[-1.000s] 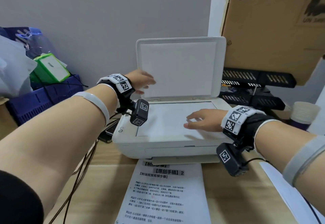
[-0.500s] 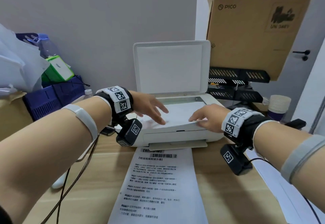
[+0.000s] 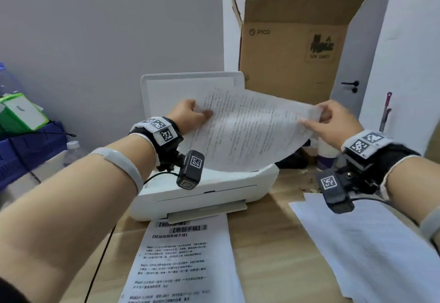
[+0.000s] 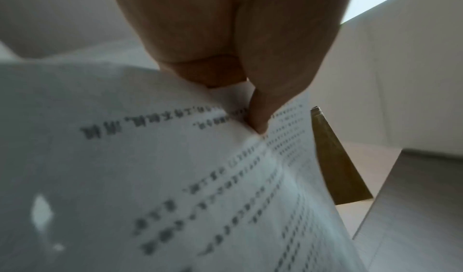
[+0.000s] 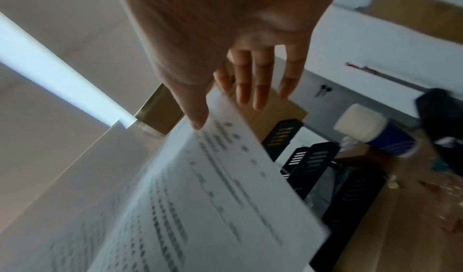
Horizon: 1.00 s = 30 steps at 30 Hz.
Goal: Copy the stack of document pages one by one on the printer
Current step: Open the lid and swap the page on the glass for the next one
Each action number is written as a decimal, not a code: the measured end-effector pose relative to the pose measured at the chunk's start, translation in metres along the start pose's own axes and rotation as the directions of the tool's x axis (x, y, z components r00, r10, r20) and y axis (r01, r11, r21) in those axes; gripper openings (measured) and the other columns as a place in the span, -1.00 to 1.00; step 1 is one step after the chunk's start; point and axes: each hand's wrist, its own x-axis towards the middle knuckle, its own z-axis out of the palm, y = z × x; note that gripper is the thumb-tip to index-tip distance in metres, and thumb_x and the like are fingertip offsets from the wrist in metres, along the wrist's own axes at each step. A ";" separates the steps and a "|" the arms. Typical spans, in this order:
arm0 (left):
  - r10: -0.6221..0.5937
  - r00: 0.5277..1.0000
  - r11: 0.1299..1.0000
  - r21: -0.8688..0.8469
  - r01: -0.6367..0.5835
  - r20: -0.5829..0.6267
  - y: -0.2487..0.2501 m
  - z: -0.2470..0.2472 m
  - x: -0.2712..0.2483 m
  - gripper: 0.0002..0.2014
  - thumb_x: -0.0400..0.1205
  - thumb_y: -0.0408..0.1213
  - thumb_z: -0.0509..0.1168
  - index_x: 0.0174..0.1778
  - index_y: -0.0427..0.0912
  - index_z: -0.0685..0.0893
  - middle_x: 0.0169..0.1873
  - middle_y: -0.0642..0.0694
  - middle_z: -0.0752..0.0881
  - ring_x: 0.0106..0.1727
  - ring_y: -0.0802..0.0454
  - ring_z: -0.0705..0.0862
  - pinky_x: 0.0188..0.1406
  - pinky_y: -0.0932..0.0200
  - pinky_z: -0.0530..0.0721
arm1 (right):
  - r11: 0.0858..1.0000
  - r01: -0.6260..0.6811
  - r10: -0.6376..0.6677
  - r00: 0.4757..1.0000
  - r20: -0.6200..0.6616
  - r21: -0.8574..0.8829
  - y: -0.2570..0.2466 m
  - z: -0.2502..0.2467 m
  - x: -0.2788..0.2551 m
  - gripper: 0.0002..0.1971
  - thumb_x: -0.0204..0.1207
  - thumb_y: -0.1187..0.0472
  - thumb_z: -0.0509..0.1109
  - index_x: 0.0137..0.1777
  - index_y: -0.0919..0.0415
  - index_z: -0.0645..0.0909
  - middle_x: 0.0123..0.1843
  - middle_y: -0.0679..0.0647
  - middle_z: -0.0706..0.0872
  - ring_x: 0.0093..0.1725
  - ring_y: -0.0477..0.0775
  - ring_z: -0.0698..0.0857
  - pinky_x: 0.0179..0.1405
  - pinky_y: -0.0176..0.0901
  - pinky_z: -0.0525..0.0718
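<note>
Pale wooden table [image 3: 273,226] carried the white flatbed printer [image 3: 209,191], lid up, above which both hands, left hand [image 3: 190,114] and right hand [image 3: 333,121], pinched one printed white page [image 3: 250,131] by its edges, copying seemingly midway, a printed sheet [image 3: 183,262] lying before the printer and more sheets [image 3: 371,252] at right.

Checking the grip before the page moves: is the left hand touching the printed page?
Touching. The left wrist view shows the left hand pinching the printed page at its edge.
</note>
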 end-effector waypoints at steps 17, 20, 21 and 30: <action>-0.254 0.809 0.697 -0.480 0.533 0.530 0.062 0.199 -0.063 -0.47 0.40 -0.34 0.47 0.31 -0.38 0.61 -0.11 -0.29 0.76 -0.24 -0.27 0.77 -0.27 -0.15 0.77 | 0.671 -0.520 0.573 0.816 0.076 0.528 0.091 -0.036 -0.065 -0.66 0.29 0.15 0.70 -0.01 0.21 0.70 0.05 0.27 0.81 0.01 0.36 0.79 0.07 0.43 0.73; -0.220 0.721 0.630 -0.469 0.619 0.657 0.068 0.209 -0.083 -0.79 0.62 -0.33 0.41 0.10 -0.37 0.65 -0.10 -0.24 0.77 -0.10 -0.22 0.79 -0.09 -0.17 0.80 | 0.817 -0.576 0.565 0.812 0.148 0.038 0.120 -0.074 -0.084 -0.70 0.50 0.08 0.57 0.15 0.18 0.66 0.06 0.20 0.76 -0.01 0.28 0.75 0.01 0.08 0.73; -0.200 0.684 0.652 -0.426 0.627 0.701 0.065 0.215 -0.088 -0.82 0.64 -0.33 0.40 0.05 -0.38 0.66 -0.17 -0.20 0.77 -0.11 -0.18 0.78 0.09 -0.15 0.78 | 0.817 -0.555 0.576 0.796 0.184 -0.155 0.129 -0.084 -0.090 -0.65 0.49 0.03 0.57 0.20 0.16 0.66 0.12 0.19 0.76 0.02 0.27 0.74 0.00 0.02 0.69; -0.286 0.610 0.902 -0.007 0.431 0.738 0.033 0.277 -0.135 -0.88 0.65 -0.45 0.32 -0.21 -0.27 0.60 -0.22 -0.17 0.68 -0.36 0.01 0.74 -0.46 0.23 0.68 | 0.769 -0.523 0.616 0.759 0.210 -0.367 0.160 -0.081 -0.126 -0.67 0.60 0.10 0.47 0.33 0.15 0.60 0.14 0.12 0.75 -0.01 0.19 0.75 -0.30 -0.13 0.70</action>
